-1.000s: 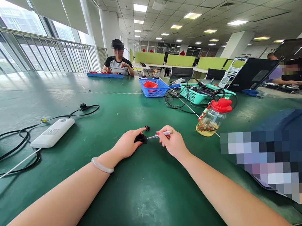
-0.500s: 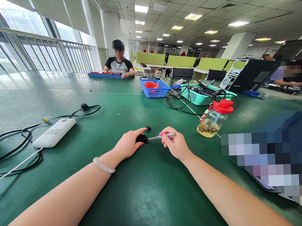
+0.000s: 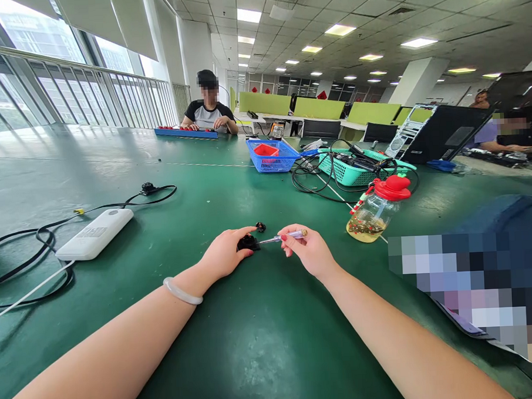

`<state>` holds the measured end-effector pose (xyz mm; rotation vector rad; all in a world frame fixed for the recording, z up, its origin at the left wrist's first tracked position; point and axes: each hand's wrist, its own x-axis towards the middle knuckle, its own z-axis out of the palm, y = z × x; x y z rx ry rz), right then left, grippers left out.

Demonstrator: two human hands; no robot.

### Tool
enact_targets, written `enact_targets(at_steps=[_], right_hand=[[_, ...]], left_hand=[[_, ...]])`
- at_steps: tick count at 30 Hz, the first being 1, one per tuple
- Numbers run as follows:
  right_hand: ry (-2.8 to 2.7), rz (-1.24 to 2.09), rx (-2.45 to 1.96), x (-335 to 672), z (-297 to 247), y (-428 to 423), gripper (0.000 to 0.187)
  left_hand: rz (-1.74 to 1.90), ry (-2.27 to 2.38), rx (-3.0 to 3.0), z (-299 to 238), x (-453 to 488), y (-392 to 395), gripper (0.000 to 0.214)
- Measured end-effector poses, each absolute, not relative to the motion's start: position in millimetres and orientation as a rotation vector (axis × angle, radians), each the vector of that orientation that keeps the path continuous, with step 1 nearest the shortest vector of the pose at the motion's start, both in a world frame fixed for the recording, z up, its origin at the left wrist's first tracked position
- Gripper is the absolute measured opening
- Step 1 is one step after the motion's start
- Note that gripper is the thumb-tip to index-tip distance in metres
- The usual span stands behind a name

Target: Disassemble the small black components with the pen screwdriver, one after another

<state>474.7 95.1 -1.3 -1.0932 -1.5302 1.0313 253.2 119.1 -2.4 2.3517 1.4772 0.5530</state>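
My left hand (image 3: 223, 252) is closed around a small black part (image 3: 248, 243) on the green table, thumb on the near side and index finger stretched past it. What kind of part it is I cannot make out. Just beyond the index fingertip lies a second small, round black piece (image 3: 261, 227). In my right hand (image 3: 311, 253), pinched between thumb and fingers, is a screwdriver (image 3: 294, 236) with a clear purplish handle. Its thin shaft points left, and the tip meets the right edge of the black part.
To the left lie a white power bank (image 3: 95, 234) and black cables. A red-lidded jar (image 3: 372, 215) of liquid stands right. Behind it are a blue basket (image 3: 273, 162) and a teal basket (image 3: 342, 171) with cables. Across the table sits a person (image 3: 209, 111).
The screwdriver's handle end has risen slightly in my right hand. My left hand keeps its hold on the black part. The person opposite has lifted one hand.
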Motion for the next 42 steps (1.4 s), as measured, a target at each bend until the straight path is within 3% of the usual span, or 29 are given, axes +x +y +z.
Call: enact_targets(at_steps=[9,20,32,42], right_hand=[[-1.518,0.984,-1.115,477.4,-4.3,96.4,0.045],[-1.748,0.685,-1.096,469.7,8.1,81.0,0.032],[-1.947,0.679,-1.101,461.9,5.6,76.2,0.011],[-2.008,0.669,-1.091,457.4,7.6,72.7,0.014]], left_hand=[[0.543,1.338,2.398,-5.2,253.3,119.8,0.047],[0.54,1.348,2.377,-3.6,252.3,119.4,0.047],[0.549,1.343,2.295,-1.3,252.5,119.3,0.053],[0.578,1.305,2.346,-2.6,252.5,119.3,0.05]])
